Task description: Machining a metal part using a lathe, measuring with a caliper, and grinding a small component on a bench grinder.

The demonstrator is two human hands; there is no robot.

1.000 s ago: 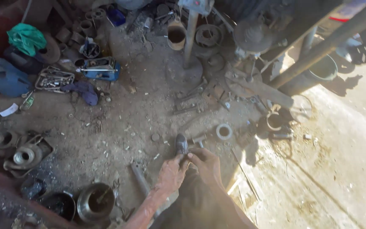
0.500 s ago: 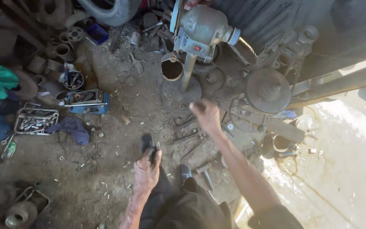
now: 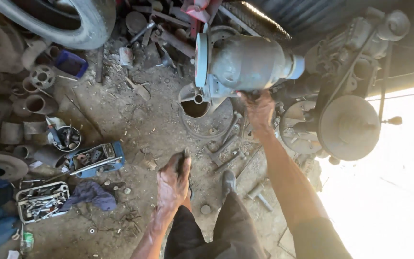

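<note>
My left hand [image 3: 172, 181] is closed around a small dark metal part [image 3: 186, 157] and hangs low over the dirt floor, above my knee. My right hand [image 3: 258, 108] reaches up and forward to the underside of a grey bench grinder [image 3: 245, 62] on a pedestal; the fingers press against its body, and whether they grip it is not clear. The grinder has a disc guard on its left side [image 3: 201, 58] and a pale end cap on the right.
A large pulley wheel with a belt-driven machine [image 3: 348, 127] stands right of the grinder. A tyre [image 3: 68, 21] lies at top left. A blue tool tray [image 3: 97, 158], a wire tray of tools [image 3: 41, 201], metal rings and scrap cover the left floor. A bucket [image 3: 195, 106] sits under the grinder.
I have risen and my view has moved towards the grinder. My right hand moved from mid-air up to the grinder's underside. My left hand still holds the dark part.
</note>
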